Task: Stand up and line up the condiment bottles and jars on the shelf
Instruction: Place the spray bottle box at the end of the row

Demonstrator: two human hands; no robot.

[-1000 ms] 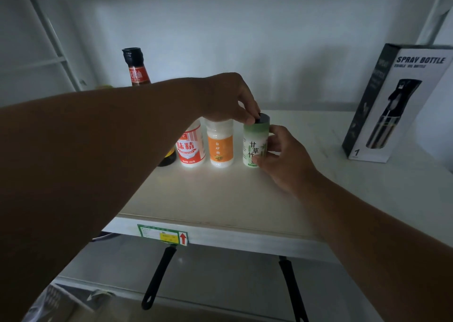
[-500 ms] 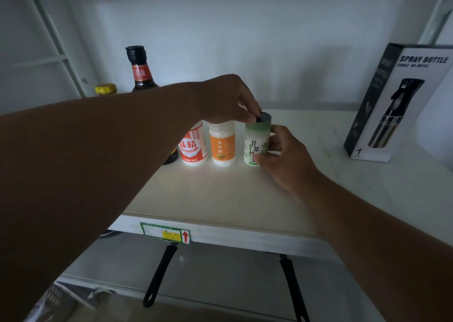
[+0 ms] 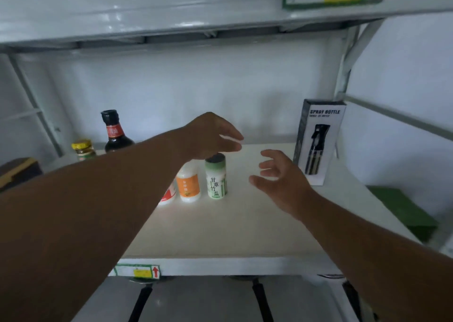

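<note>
Item: green-label jar (image 3: 216, 178), upright on shelf (image 3: 220, 226), rightmost of 3 in row. Change: left hand (image 3: 210, 136) & right hand (image 3: 282, 177) let go, both spread, empty. Placement looks done.

both hands off the green jar (image 3: 216, 177), left hand (image 3: 212, 135) lifted above, right hand (image 3: 282, 177) drawn aside, fingers spread

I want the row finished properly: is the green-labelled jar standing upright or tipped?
Upright: the green-labelled jar stands base-down on the shelf, dark cap on top, beside the orange-labelled bottle, neither hand touching it.
</note>
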